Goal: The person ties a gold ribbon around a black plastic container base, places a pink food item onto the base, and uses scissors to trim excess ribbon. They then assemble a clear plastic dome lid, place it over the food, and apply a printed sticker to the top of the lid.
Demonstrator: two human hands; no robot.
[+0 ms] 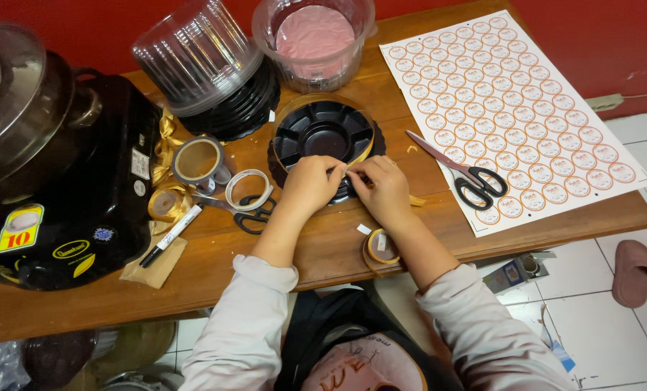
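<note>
Looks like the trim-sticking step: both the left hand (310,182) and right hand (385,187) have fingers pinched shut on gold ribbon (362,153) at the black tray (323,134) mid-surface near the front edge, so I'd guess pressing it flat around the rim comes next.

Head view, steeply down, close over table (323,253)

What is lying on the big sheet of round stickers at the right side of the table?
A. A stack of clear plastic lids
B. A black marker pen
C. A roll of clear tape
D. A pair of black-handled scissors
D: the black-handled scissors rest across the lower left part of the sticker sheet, while the marker pen and the tape roll lie left of the hands.
</note>
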